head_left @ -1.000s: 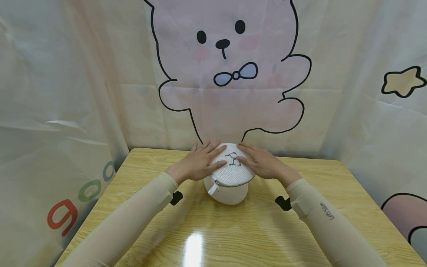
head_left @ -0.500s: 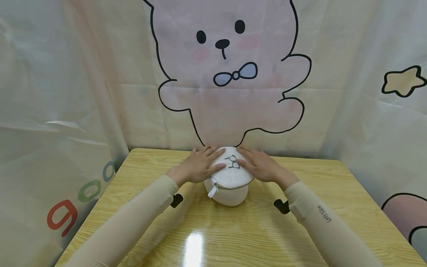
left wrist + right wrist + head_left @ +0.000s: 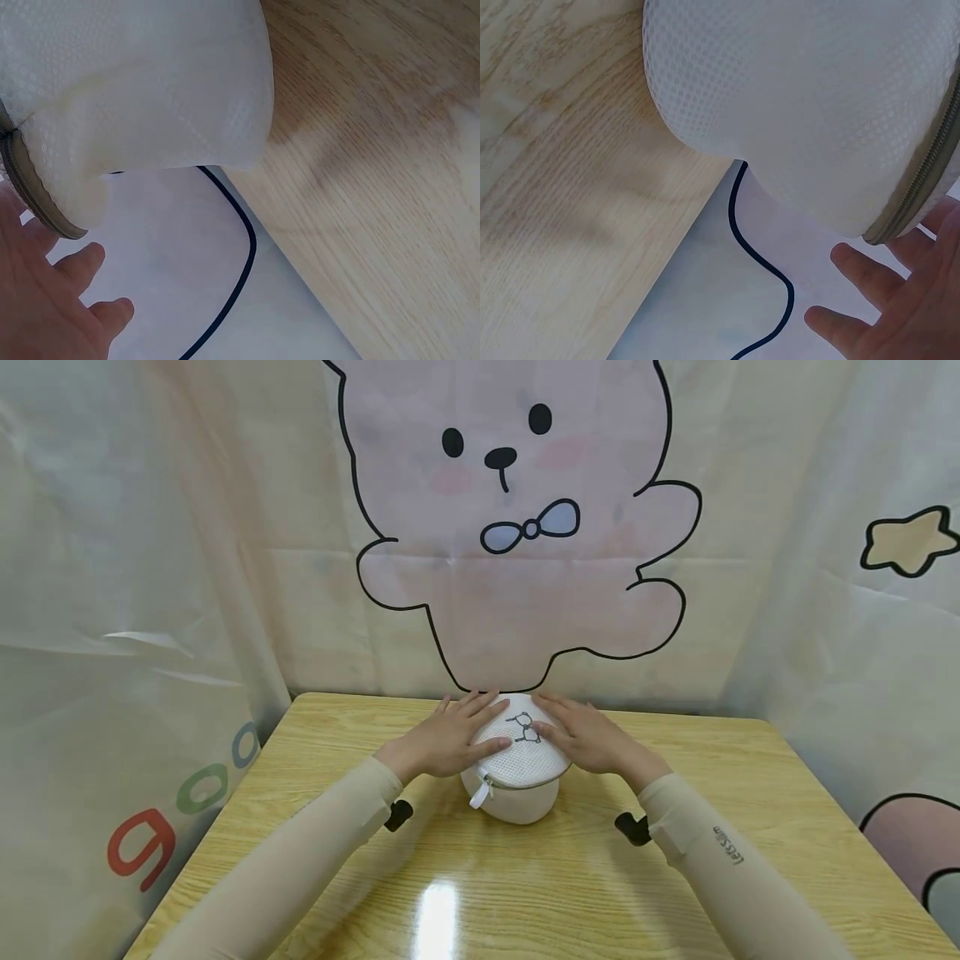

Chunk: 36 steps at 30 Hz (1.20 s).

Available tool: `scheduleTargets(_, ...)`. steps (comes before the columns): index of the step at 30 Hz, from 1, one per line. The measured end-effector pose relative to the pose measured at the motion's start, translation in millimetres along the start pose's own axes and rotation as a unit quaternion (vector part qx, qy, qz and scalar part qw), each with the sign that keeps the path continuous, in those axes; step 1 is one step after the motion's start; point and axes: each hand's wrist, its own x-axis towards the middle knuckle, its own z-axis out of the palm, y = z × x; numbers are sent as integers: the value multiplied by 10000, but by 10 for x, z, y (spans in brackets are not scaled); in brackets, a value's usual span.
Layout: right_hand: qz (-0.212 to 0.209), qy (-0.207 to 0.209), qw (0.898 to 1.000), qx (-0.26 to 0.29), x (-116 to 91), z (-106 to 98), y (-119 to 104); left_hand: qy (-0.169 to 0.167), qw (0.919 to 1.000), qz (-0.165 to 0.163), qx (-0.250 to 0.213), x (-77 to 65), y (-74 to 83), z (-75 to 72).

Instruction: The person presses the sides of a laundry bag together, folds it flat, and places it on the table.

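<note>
A white mesh laundry bag (image 3: 522, 765) with a rounded body and a domed top stands at the middle of the table's far half. A dark line drawing marks its top, and a white pull tab (image 3: 480, 794) hangs from the zipper at the front left. My left hand (image 3: 447, 737) lies on the left side of the top, fingers spread and fairly straight. On the opposite side, my right hand (image 3: 588, 733) rests the same way. Both wrist views show the beige zipper (image 3: 34, 187) running round the bag, with fingers (image 3: 866, 274) extended just beyond it.
Beneath the bag is a light wood-grain table (image 3: 360, 877), with a bright reflection near its front. A cloth backdrop (image 3: 495, 602) with a printed bear hangs right behind the far edge. More printed cloth (image 3: 112, 710) closes off both sides.
Both hands and the bag's domed top have sunk slightly, uncovering more of the printed bear's lower outline behind. The bag stays at the same place on the table.
</note>
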Motion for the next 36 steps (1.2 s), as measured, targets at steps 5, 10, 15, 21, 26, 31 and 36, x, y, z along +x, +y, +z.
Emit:
scheduleTargets(5, -19, 25, 10000, -12, -11, 22, 4, 13, 10000, -10, 2, 3, -3, 23)
scheduleTargets(10, -41, 11, 10000, 8, -26, 27, 1, -15, 10000, -40, 7, 11, -12, 43)
scheduleTargets(15, -81, -12, 9999, 59, -43, 36, 0, -13, 10000, -32, 5, 14, -23, 70)
scheduleTargets(21, -74, -32, 9999, 115, -60, 50, 6, -46, 10000, -24, -75, 15, -27, 80)
scheduleTargets(26, -89, -46, 9998, 179, -74, 65, 25, -76, 9999, -21, -69, 18, -35, 85)
scheduleTargets(31, -169, -60, 9994, 293, -85, 86, 50, -84, 9999, 7, -85, 13, -54, 102)
scheduleTargets(36, -260, -80, 9991, 340, -88, 128, 80, -87, 9999, 65, -73, 14, -71, 133)
